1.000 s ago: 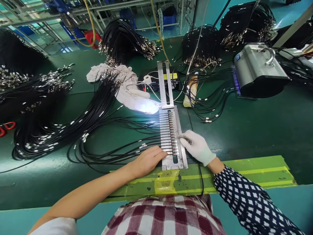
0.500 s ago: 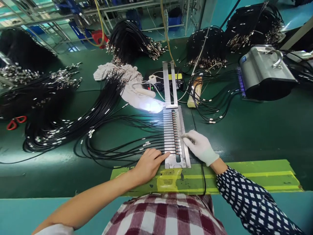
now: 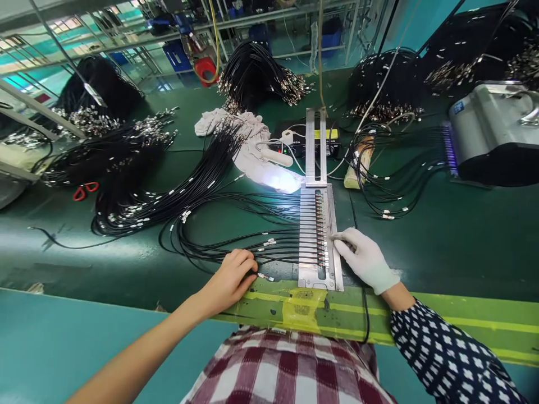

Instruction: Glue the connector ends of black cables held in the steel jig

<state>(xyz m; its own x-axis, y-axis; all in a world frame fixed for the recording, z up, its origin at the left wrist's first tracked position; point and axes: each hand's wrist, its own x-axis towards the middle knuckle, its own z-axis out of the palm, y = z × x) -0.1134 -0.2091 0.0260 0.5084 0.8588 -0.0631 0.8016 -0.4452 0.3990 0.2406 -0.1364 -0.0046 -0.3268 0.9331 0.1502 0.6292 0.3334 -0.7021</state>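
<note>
My bare left hand is closed around a black cable at the left of the metal fixture. The cable's silvery connector end pokes out past my fingertips, just above the green mat. My right hand, in a white glove, is at the fixture's right edge with thumb and forefinger pinched. Whatever lies between those fingertips is too small to make out. The slotted metal fixture holds a row of black cables side by side, their stripped or metal ends lined up over a long slot.
Bundles of black cables spread to the left, near red-handled scissors. A white cloth and a bright light lie behind the fixture, beside a black control box. At right stand a wooden-looking block and a silver machine.
My left hand has left the fixture's lower end, moved left, and now grips a cable end. My right hand stays by the fixture's right edge. The view has shifted left.
</note>
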